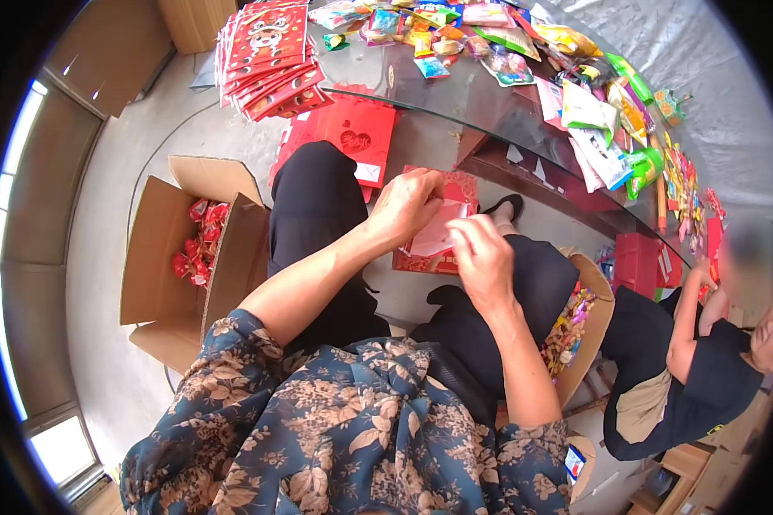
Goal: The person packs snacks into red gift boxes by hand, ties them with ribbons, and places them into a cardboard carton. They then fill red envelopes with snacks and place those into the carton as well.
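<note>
Between my knees, a thin, see-through whitish sheet or small bag is stretched between my two hands. My left hand has its fingers closed on the upper edge of it. My right hand pinches its right side, thumb and fingers together. Directly below, in this view, is a red printed gift bag or box, partly covered by the sheet and my hands. Another red gift bag with a heart print lies beyond my left knee.
A glass table holds a stack of red printed bags and many snack packets. An open carton with red-wrapped sweets stands left. A carton of sweets is by my right thigh. Another person sits at right.
</note>
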Demonstrator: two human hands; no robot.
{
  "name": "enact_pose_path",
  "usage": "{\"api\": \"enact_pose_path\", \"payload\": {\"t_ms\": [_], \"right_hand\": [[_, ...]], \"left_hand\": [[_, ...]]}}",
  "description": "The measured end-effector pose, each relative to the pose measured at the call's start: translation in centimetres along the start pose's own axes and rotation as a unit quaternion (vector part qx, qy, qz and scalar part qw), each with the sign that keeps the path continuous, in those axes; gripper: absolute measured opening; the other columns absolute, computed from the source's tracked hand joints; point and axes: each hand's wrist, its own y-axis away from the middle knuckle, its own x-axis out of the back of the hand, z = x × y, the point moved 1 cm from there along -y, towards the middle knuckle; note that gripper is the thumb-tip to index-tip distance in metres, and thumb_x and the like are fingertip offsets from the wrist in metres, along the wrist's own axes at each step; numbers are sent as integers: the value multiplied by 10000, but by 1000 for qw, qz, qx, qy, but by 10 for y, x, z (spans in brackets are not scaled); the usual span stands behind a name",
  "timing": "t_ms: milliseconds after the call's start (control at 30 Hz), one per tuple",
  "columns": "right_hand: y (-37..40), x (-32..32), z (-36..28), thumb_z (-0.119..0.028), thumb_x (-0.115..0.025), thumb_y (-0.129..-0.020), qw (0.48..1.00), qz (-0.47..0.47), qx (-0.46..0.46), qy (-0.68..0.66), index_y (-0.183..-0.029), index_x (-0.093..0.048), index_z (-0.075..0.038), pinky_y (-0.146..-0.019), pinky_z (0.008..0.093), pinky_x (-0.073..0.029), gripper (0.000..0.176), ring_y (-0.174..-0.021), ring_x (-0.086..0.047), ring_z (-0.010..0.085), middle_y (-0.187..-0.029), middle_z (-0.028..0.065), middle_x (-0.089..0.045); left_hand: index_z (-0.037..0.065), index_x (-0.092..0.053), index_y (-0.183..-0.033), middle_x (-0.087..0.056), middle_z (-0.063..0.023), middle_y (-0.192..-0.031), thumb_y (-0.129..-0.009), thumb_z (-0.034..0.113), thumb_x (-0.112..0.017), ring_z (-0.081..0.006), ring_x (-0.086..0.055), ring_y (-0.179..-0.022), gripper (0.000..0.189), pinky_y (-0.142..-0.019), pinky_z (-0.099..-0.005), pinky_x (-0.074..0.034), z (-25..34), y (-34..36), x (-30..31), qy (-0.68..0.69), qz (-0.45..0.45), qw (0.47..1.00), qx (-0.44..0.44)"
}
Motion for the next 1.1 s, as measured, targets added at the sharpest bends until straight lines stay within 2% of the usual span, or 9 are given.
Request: {"api": "enact_pose_path", "payload": {"t_ms": [33, 167, 267, 300, 367, 567, 733, 867, 1100], "right_hand": [[1, 5, 8, -92, -648, -828, 998, 57, 10, 27, -936, -602, -45, -721, 389, -514, 126, -791, -623, 299, -891, 120, -607], [10, 1, 39, -197, -746, -770, 988, 71, -135, 5, -1041, -554, -57, -724, 360, -513, 360, -813, -633, 228, -884, 79, -614], [6, -1, 30, -257, -730, -778, 978, 32, -206, -23, -995, -566, -38, -686, 376, -516, 349, -766, -656, 274, -828, 137, -646], [10, -12, 44, -268, -714, -785, 978, 18, -207, 0, -937, -577, -38, -681, 404, -507, 308, -777, -653, 315, -840, 147, -639], [12, -22, 58, -273, -632, -830, 985, 27, -164, 53, -891, -586, -39, -675, 463, -501, 246, -783, -641, 373, -894, 166, -654], [3, -8, 64, -233, -610, -840, 976, -13, -217, 27, -818, -583, -21, -651, 476, -489, 215, -741, -637, 391, -763, 188, -643], [9, 8, 74, -234, -618, -834, 963, -56, -261, 38, -829, -570, -5, -729, 479, -482, 235, -841, -628, 405, -835, 219, -643], [18, 17, 86, -249, -609, -831, 965, -46, -260, 5, -819, -567, -5, -709, 480, -483, 248, -813, -627, 411, -822, 219, -640], [36, 25, 116, -285, -612, -817, 961, -4, -270, -62, -853, -603, -38, -676, 460, -491, 250, -765, -637, 395, -760, 217, -637]], "left_hand": [[-12, -564, -798, -584, -174, -769, -732, 41, -646, -356, -589, -710, 118, -638, -411, -468, 1, -1, -1, 2, 0, 1000, 6], [-16, -557, -794, -563, -163, -737, -732, 32, -661, -295, -575, -644, 130, -589, -381, -454, 3, -1, -2, 6, -9, 1000, 12], [-18, -551, -782, -561, -137, -700, -727, 34, -699, -230, -552, -612, 166, -572, -354, -446, 8, -2, -5, -21, -29, 999, 31], [0, -576, -785, -581, -140, -744, -734, 83, -722, -283, -587, -667, 175, -598, -375, -467, 10, -2, -7, 6, -32, 999, 41], [-1, -571, -774, -573, -127, -732, -747, 100, -733, -263, -586, -642, 193, -584, -365, -469, 14, -2, -10, 7, -35, 998, 53], [43, -572, -927, -564, -134, -893, -821, 87, -659, -351, -594, -754, 144, -606, -412, -475, 33, 6, -1, -74, -67, 990, -99], [49, -584, -1009, -612, -91, -1014, -781, 53, -646, -266, -632, -826, 236, -703, -349, -532, 51, 11, -10, -135, -228, 924, -274], [58, -590, -1120, -610, -71, -1137, -675, 30, -613, -234, -634, -923, 447, -792, -336, -534, 52, 10, -20, -242, -305, 877, -282], [52, -576, -989, -548, -93, -1109, -731, 57, -566, -254, -564, -1030, 258, -868, -355, -492, 68, 0, -39, -263, -360, 829, -338]]}}
